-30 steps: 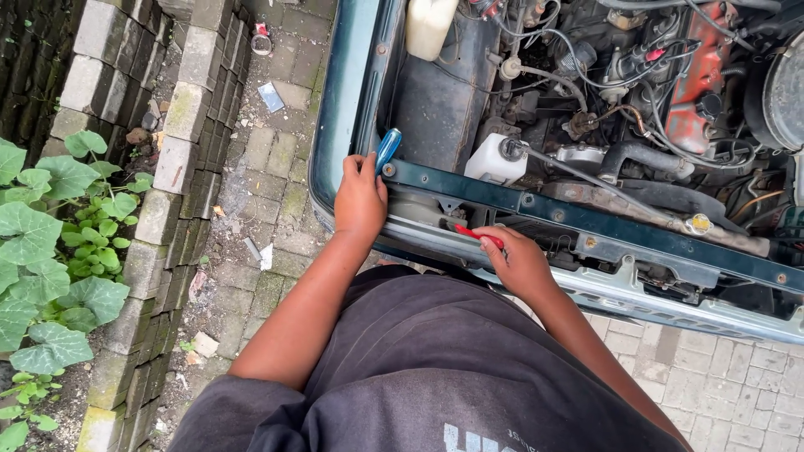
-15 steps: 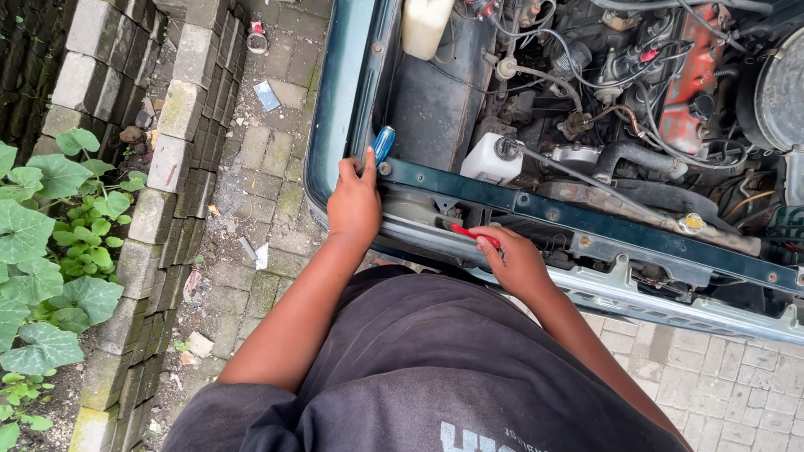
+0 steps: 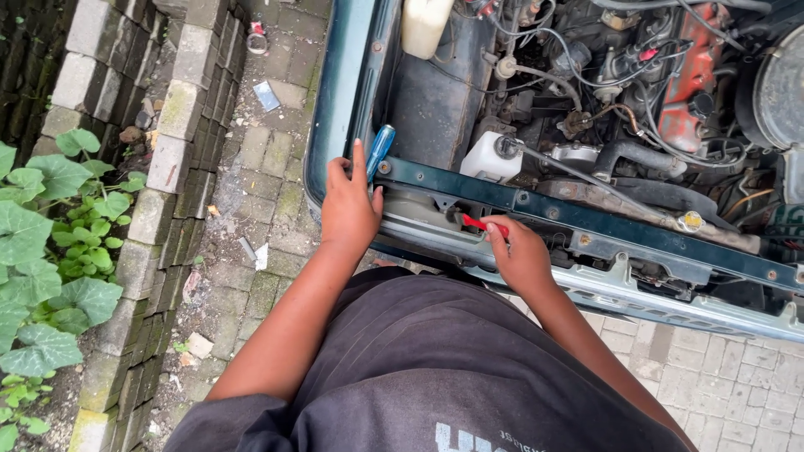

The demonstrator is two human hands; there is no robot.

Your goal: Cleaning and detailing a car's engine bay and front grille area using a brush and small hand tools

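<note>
Head view looks down on the open engine bay (image 3: 603, 100) of a dark green car, its front crossmember (image 3: 586, 219) running left to right just ahead of me. I see my left hand (image 3: 350, 211) laid flat on the corner of that beam, fingers spread and holding nothing, likely as a brace while I lean in. A blue-handled tool (image 3: 379, 151) stands propped just beside its fingertips; I cannot tell whether they touch it. My right hand (image 3: 521, 255) is closed round a red-handled screwdriver (image 3: 484, 224), tip aimed left into the gap below the beam, a grip that suits working on a fastener there. A white reservoir (image 3: 490, 156) with a dark cap sits behind the beam, a taller cream jug (image 3: 423, 25) near the top edge. Small litter, one pale blue wrapper (image 3: 267, 95), lies on the brick paving (image 3: 251, 192)
</note>
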